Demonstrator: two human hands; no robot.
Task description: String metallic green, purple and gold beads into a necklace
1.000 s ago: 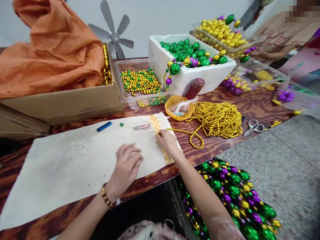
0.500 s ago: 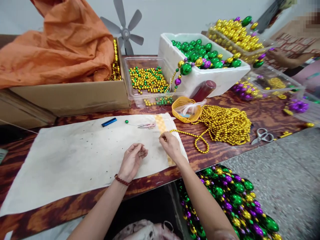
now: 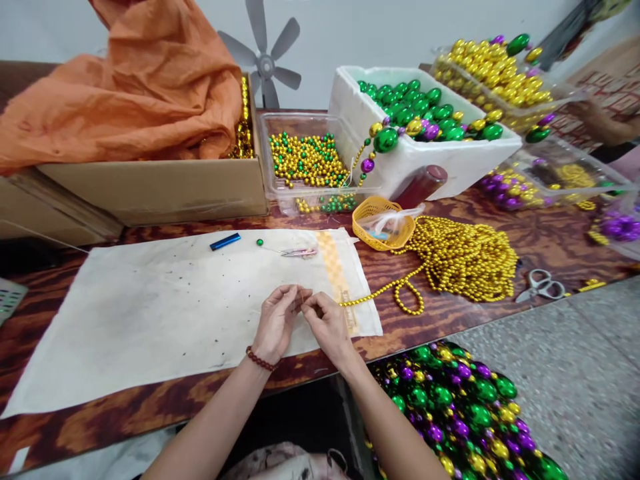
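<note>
Above the white cloth (image 3: 150, 320), my left hand (image 3: 277, 323) and my right hand (image 3: 327, 327) meet at the fingertips. My right hand is closed on the end of a gold bead string (image 3: 377, 293), which runs right to a heap of gold bead strings (image 3: 465, 257). The left fingers are pinched together; a thin thread-like line shows between the hands, but what they hold is too small to make out. Beyond them on the cloth lie a blue bar-shaped object (image 3: 225, 241), a green bead (image 3: 260, 243) on a thread, and small thread snips (image 3: 300, 253).
A yellow basket (image 3: 383, 243) stands behind the gold heap, with scissors (image 3: 540, 287) to its right. Across the back are a cardboard box (image 3: 165, 193), a clear bead tub (image 3: 277, 190) and a foam box (image 3: 465, 167). Bead garlands (image 3: 460, 407) hang below the table edge. Another person's arm (image 3: 603, 123) is at far right.
My right hand has moved left and down to meet my left hand, drawing the gold bead string over the cloth. The camera view has shifted slightly.
</note>
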